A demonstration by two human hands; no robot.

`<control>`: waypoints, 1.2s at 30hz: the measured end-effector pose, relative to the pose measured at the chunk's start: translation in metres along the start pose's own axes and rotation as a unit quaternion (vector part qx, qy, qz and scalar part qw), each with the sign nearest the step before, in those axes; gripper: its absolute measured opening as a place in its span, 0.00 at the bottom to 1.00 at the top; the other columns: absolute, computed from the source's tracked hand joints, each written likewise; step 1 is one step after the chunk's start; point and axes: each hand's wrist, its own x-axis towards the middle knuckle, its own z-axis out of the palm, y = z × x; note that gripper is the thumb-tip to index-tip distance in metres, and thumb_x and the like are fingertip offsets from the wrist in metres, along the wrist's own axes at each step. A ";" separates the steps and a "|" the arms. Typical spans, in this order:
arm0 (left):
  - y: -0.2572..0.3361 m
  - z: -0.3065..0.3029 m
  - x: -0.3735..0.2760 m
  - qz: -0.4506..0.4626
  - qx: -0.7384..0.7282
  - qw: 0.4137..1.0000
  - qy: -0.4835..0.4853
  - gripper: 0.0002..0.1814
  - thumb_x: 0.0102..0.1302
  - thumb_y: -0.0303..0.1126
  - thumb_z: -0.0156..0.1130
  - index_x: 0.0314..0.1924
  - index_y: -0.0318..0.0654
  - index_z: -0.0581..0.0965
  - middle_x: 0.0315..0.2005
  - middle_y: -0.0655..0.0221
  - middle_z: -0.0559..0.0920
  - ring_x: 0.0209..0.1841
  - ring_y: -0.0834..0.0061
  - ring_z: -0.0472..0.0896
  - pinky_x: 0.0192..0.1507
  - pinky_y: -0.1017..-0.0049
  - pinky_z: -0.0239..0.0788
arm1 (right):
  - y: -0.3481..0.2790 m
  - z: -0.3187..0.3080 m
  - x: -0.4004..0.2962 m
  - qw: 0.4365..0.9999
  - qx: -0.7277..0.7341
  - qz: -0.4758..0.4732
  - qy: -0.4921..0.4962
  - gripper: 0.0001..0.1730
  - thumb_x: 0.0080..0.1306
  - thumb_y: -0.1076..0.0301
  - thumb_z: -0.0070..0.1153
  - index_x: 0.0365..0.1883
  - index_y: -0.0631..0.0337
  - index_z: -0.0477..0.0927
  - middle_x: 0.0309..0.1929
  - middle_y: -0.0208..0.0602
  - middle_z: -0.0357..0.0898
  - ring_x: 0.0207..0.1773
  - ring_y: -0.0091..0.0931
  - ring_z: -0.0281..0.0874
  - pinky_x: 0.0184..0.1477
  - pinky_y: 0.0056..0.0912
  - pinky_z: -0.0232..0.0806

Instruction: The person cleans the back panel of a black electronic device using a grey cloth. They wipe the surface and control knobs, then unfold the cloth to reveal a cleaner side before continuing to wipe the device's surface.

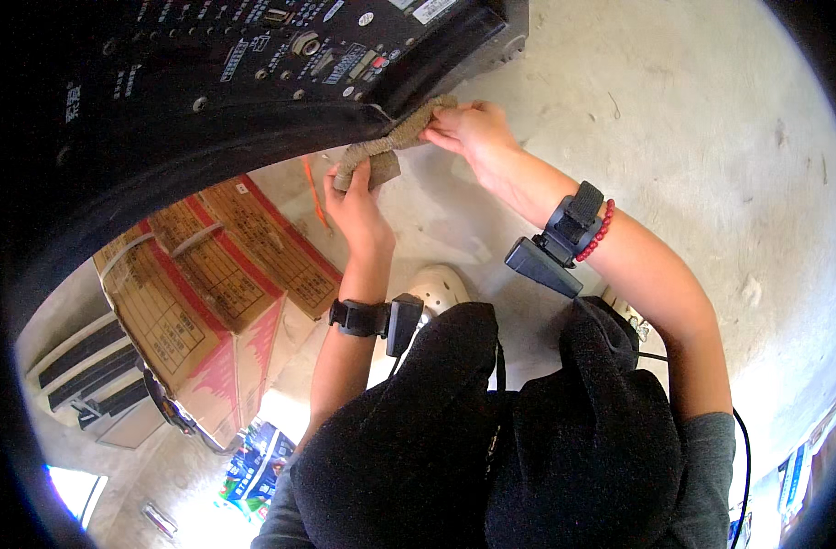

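A folded brown cloth [409,130] is stretched between both hands along the lower edge of a black electronic device's panel [253,75]. My left hand [360,206] grips the cloth's lower, bunched end, thumb on top. My right hand [474,130] pinches its upper end beside the device's corner. The panel carries sockets, screws and printed writing. Each wrist wears a black strap with a small black module; a red bead bracelet [600,230] circles my right forearm.
Brown cardboard boxes [219,267] with red bands and writing stand at left. An orange strip [315,192] lies on the concrete floor [637,117] near my left hand. A pale clog [440,287] shows beyond my black-clad knees. A blue printed bag [256,466] is at lower left.
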 end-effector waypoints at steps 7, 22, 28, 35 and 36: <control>0.006 0.009 -0.008 -0.022 0.033 0.999 0.014 0.11 0.59 0.25 0.60 0.40 0.38 0.69 0.37 0.70 0.76 0.40 0.77 0.75 0.40 0.77 0.68 | -0.012 -0.007 0.002 0.999 0.016 -0.026 -0.036 0.04 0.61 0.80 0.48 0.31 0.74 0.74 0.33 0.44 0.76 0.33 0.31 0.77 0.36 0.27 0.76; 0.036 0.051 -0.031 -0.114 0.173 0.977 -0.049 0.12 0.58 0.32 0.63 0.41 0.36 0.75 0.39 0.70 0.78 0.39 0.78 0.78 0.39 0.74 0.73 | -0.059 -0.024 0.002 0.994 0.033 -0.095 0.036 0.10 0.58 0.81 0.50 0.38 0.75 0.68 0.35 0.45 0.73 0.34 0.32 0.77 0.35 0.28 0.75; 0.042 0.068 -0.029 -0.168 0.129 0.974 -0.080 0.15 0.57 0.28 0.63 0.44 0.34 0.75 0.40 0.69 0.78 0.42 0.78 0.76 0.46 0.73 0.72 | -0.089 -0.030 0.000 0.991 0.055 -0.102 0.068 0.08 0.58 0.81 0.50 0.36 0.73 0.68 0.34 0.45 0.73 0.32 0.33 0.77 0.33 0.29 0.75; 0.038 0.091 -0.035 -0.209 0.052 0.974 -0.065 0.15 0.59 0.27 0.62 0.47 0.40 0.73 0.47 0.74 0.74 0.48 0.77 0.71 0.50 0.73 0.68 | -0.105 -0.039 0.019 0.994 0.045 -0.059 0.082 0.05 0.61 0.81 0.48 0.35 0.75 0.71 0.36 0.49 0.74 0.34 0.37 0.76 0.35 0.33 0.75; 0.035 0.092 -0.034 -0.214 0.045 0.974 -0.057 0.16 0.59 0.28 0.62 0.48 0.42 0.73 0.47 0.75 0.74 0.49 0.78 0.70 0.50 0.73 0.68 | -0.108 -0.038 0.021 0.994 0.050 -0.043 0.084 0.07 0.62 0.80 0.47 0.37 0.77 0.71 0.38 0.51 0.73 0.37 0.38 0.76 0.40 0.34 0.75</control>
